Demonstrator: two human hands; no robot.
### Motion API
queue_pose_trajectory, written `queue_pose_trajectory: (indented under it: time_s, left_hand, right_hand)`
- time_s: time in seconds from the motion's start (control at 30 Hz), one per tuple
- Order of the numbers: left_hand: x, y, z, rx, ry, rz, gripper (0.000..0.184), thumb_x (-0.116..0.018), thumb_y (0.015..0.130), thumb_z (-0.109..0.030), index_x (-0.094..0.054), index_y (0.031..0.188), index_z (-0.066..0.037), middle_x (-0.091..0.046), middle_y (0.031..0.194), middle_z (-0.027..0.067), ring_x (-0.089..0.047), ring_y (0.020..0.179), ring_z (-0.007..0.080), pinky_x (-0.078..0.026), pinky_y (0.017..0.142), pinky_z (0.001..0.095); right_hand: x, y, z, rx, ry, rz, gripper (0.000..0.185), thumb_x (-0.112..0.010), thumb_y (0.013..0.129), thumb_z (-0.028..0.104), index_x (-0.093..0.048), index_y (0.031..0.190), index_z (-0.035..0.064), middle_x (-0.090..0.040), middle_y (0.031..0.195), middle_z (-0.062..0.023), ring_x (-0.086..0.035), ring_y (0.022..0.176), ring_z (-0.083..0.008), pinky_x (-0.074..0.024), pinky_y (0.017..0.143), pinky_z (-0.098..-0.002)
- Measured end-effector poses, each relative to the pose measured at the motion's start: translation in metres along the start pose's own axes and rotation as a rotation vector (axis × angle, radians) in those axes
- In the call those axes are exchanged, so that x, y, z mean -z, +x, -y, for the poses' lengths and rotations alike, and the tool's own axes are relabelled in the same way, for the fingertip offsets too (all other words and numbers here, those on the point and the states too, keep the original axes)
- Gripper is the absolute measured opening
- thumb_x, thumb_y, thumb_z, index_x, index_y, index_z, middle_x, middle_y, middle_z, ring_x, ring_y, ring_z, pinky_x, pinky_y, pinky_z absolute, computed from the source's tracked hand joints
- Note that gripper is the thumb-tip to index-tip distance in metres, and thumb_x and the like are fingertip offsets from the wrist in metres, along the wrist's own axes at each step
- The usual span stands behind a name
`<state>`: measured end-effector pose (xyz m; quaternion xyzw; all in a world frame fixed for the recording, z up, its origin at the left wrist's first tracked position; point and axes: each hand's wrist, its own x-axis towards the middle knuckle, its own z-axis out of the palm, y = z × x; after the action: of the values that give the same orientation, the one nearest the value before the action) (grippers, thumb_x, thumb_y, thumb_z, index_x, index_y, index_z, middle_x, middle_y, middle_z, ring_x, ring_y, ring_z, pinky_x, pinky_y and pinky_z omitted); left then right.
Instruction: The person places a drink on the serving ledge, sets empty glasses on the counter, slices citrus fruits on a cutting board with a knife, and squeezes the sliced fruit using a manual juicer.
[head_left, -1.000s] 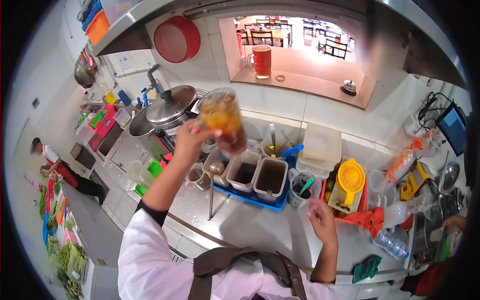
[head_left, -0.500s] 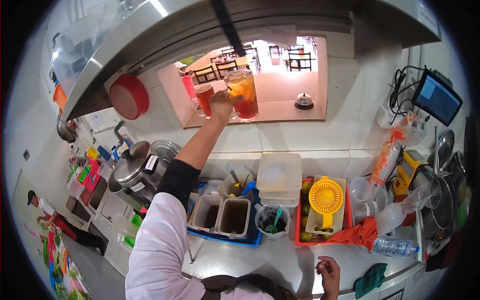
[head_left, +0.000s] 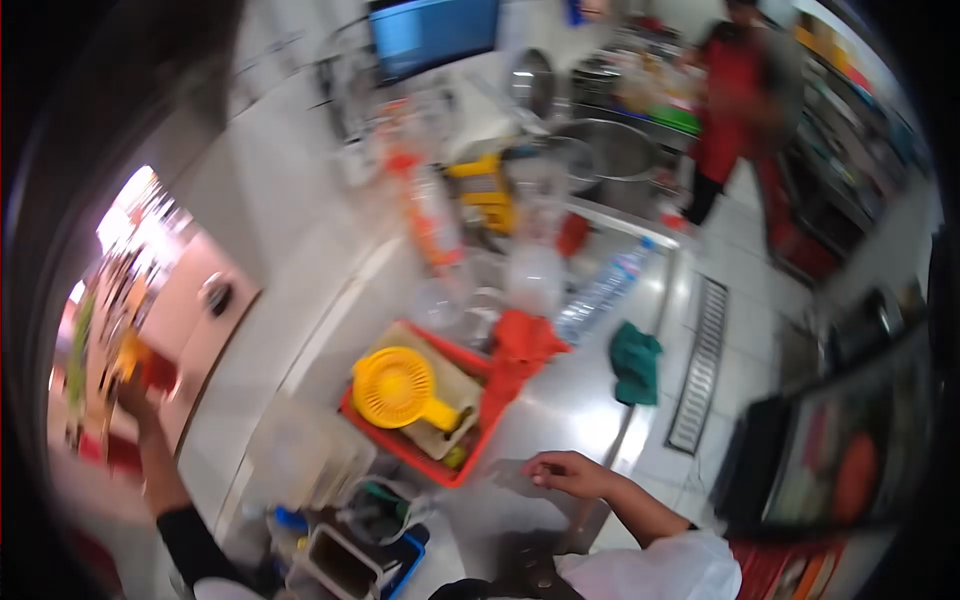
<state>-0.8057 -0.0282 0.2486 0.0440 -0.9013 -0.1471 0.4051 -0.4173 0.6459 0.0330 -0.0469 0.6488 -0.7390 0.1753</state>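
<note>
Head view, swinging with blur, and out at the far left comes the mug (head_left: 155, 370): orange-yellow up top, deep red lower down, its outline badly smeared. It's at the serving hatch (head_left: 203, 345), and whether it rests on the sill, I can't tell. Left hand (head_left: 133, 397) is right up against it, arm stretched long; closed firmly round it or only touching, the blur won't say. Over to the right hand (head_left: 565, 474): nothing in it, fingers loosely bent, hanging above the steel bench (head_left: 560, 415) near its edge. Left of that hand, a red basket (head_left: 440, 472) carries a yellow juicer (head_left: 393, 387), and an orange cloth (head_left: 522, 345) drapes over the basket's far right side. Farther along, a clear bottle (head_left: 605, 293) lies on its side, with a green cloth (head_left: 636, 365) near it by the bench edge. Back at the hatch, a bell (head_left: 216, 295) sits right of the mug.
</note>
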Motion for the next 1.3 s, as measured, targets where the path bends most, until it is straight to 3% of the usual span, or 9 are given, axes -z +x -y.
queue_pose_trajectory:
  time_s: [0.13,0.27,0.37,0.47,0.7,0.83,0.97,1.13,1.3]
  left_hand:
    - [-0.01,0.0,0.037,-0.066,-0.04,0.006,0.041,-0.053,0.082,-0.042,-0.061,0.096,-0.004,-0.058,0.084,0.0132,-0.055,0.073,0.0241,-0.044,0.069,0.0324]
    - [-0.002,-0.008,0.022,0.021,0.578,0.039,0.027,-0.049,0.086,-0.038,-0.063,0.103,-0.021,-0.057,0.088,0.0134,-0.056,0.074,0.0214,-0.046,0.069,0.0273]
    - [-0.011,-0.003,0.046,-0.044,0.43,-0.074,0.044,-0.056,0.078,-0.049,-0.064,0.097,-0.01,-0.058,0.089,0.0147,-0.056,0.076,0.0229,-0.046,0.07,0.0307]
    - [0.018,-0.021,-0.031,0.29,0.104,-0.024,0.068,-0.059,0.067,-0.063,-0.063,0.092,0.0,-0.059,0.084,0.0169,-0.057,0.075,0.0261,-0.045,0.069,0.0351]
    - [-0.004,-0.011,0.007,0.207,0.309,-0.255,0.075,-0.062,0.058,-0.069,-0.061,0.078,0.003,-0.06,0.076,0.0172,-0.058,0.072,0.0299,-0.045,0.068,0.0388]
    - [0.029,-0.028,-0.046,0.307,0.07,-0.128,0.07,-0.072,0.055,-0.061,-0.058,0.071,0.006,-0.058,0.07,0.0129,-0.059,0.07,0.0243,-0.045,0.066,0.0342]
    - [0.024,-0.036,-0.009,0.287,-0.128,-0.315,0.08,-0.076,0.059,-0.049,-0.046,0.105,0.008,-0.05,0.103,0.0157,-0.052,0.093,0.0259,-0.046,0.075,0.0336]
    - [0.12,-0.162,-0.132,0.216,-0.518,-0.15,0.07,-0.069,0.073,-0.014,-0.027,0.13,-0.011,-0.038,0.126,0.0116,-0.034,0.121,0.0252,-0.035,0.093,0.0398]
    - [0.237,-0.298,-0.277,0.033,-0.486,0.216,0.049,-0.064,0.069,-0.008,-0.045,0.114,-0.003,-0.044,0.118,0.0133,-0.041,0.114,0.0244,-0.033,0.092,0.0373]
  right_hand:
    - [0.002,-0.015,0.012,-0.059,0.069,-0.001,0.022,-0.05,0.089,0.014,-0.054,0.109,0.005,-0.052,0.084,0.0015,-0.048,0.079,-0.0066,-0.04,0.071,-0.0222]
    - [-0.003,-0.029,0.029,-0.042,0.049,-0.069,0.02,-0.051,0.088,0.012,-0.055,0.107,0.0062,-0.049,0.076,0.0032,-0.046,0.073,-0.0056,-0.0382,0.067,-0.0212]
    - [-0.005,-0.034,0.023,-0.047,0.048,-0.097,0.021,-0.051,0.088,0.011,-0.055,0.107,0.0054,-0.048,0.076,0.0034,-0.046,0.073,-0.0052,-0.0382,0.067,-0.0209]
    - [-0.008,-0.037,0.023,-0.063,0.051,-0.116,0.021,-0.051,0.087,0.011,-0.055,0.107,0.0045,-0.048,0.076,0.0035,-0.046,0.073,-0.0047,-0.038,0.067,-0.0204]
    - [-0.011,-0.046,0.02,-0.063,0.035,-0.122,0.02,-0.052,0.087,0.01,-0.055,0.106,0.0042,-0.049,0.076,0.0035,-0.047,0.073,-0.0047,-0.0393,0.069,-0.0204]
    - [-0.008,-0.054,0.007,-0.063,0.08,-0.153,0.02,-0.053,0.086,0.01,-0.055,0.106,0.0047,-0.052,0.079,0.0028,-0.049,0.076,-0.0054,-0.0405,0.072,-0.0206]
    - [-0.001,-0.062,0.002,-0.111,0.119,-0.164,0.021,-0.054,0.085,0.009,-0.056,0.105,0.0053,-0.054,0.082,0.0024,-0.05,0.078,-0.0053,-0.0403,0.073,-0.0203]
    - [0.019,-0.078,0.0,-0.053,0.139,-0.161,0.021,-0.055,0.084,0.01,-0.056,0.105,0.0058,-0.053,0.082,0.0029,-0.048,0.076,-0.0046,-0.0393,0.071,-0.0197]
    - [0.035,-0.092,0.004,-0.027,0.07,-0.19,0.023,-0.057,0.084,0.011,-0.056,0.105,0.0058,-0.052,0.08,0.0042,-0.046,0.075,-0.0041,-0.038,0.069,-0.0193]
